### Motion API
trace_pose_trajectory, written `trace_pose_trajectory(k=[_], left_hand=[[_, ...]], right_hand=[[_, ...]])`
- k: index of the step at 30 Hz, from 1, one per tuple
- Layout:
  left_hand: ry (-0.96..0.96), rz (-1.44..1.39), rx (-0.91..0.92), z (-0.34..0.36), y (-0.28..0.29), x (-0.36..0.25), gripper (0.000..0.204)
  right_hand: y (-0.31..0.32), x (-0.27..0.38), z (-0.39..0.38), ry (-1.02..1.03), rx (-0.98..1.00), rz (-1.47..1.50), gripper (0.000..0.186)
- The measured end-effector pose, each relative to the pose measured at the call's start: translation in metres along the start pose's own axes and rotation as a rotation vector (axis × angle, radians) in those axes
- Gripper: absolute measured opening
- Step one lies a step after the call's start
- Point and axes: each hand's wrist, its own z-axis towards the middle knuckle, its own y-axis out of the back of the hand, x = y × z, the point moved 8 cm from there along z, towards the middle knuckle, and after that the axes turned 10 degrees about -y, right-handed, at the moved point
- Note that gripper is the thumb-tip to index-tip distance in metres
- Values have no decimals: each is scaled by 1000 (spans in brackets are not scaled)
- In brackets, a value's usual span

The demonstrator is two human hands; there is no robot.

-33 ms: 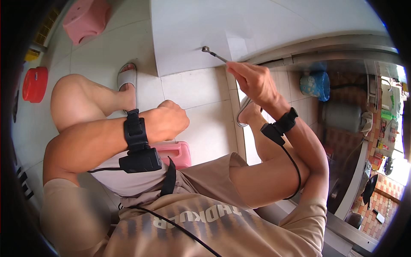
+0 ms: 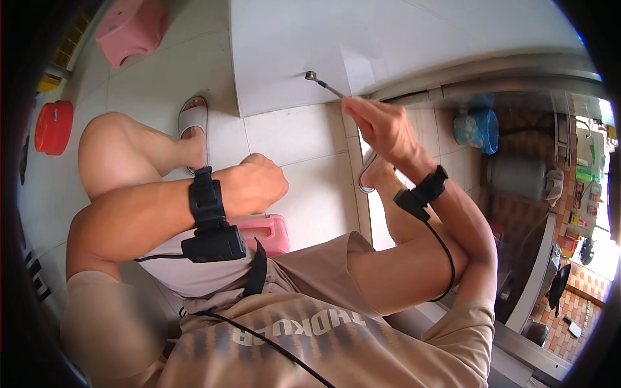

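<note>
The wrench-like tool (image 2: 330, 89) pinched by the right hand (image 2: 386, 129) could be dropped if loosely gripped; the left hand (image 2: 260, 184) is fisted.

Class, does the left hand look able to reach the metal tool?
Probably yes: nothing visible stands between the left hand and the metal tool, though the right hand grips its handle.

A slim metal tool (image 2: 326, 85) with a rounded silvery head and dark collar slants from the right hand (image 2: 386, 126) toward ten o'clock, head at a white panel (image 2: 284, 55), contact unclear.
</note>
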Motion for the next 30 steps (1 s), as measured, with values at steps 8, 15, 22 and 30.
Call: trace_pose_trajectory(k=[8, 15, 22, 30], left_hand=[[-201, 185, -647, -26, 14, -13, 14], [-149, 84, -601, -4, 5, -7, 17], [-83, 2, -337, 14, 2, -3, 13], [57, 140, -590, -12, 53, 23, 11]], right_hand=[[-18, -7, 13, -300, 54, -55, 21], [-2, 26, 16, -15, -80, 9, 23], [8, 0, 7, -156, -87, -65, 12], [19, -15, 0, -220, -104, -125, 10]])
